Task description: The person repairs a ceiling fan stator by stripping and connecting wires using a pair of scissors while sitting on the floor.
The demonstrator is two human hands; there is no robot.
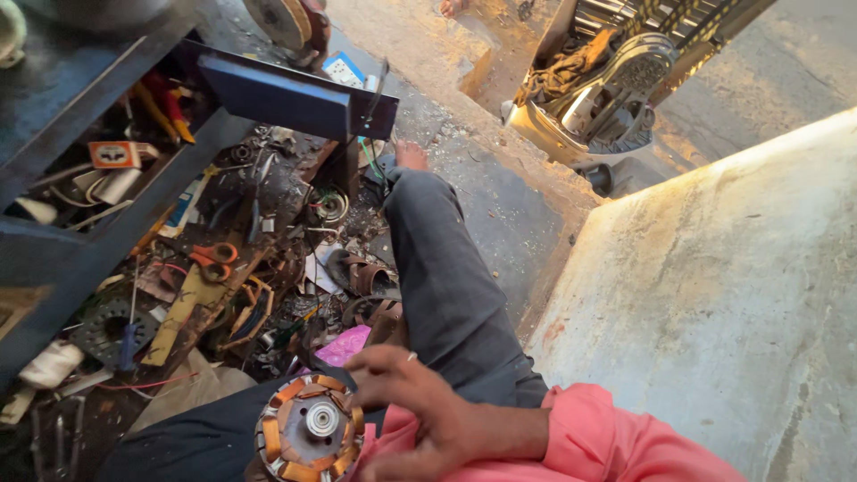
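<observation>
Head view: motor stator (310, 430), round, copper-wound with orange insulation, central bearing and shaft end facing up; it rests on the lap at the lower frame edge. Right hand (420, 411), pink sleeve, lies just right of the stator, fingers loosely spread and curled toward its rim, open, gripping nothing, fingertips near or touching the edge. Left hand not in view. Beyond the knee: sandals (361, 277), orange scissors (212, 257), screwdriver (128, 344), scattered scrap on the floor.
</observation>
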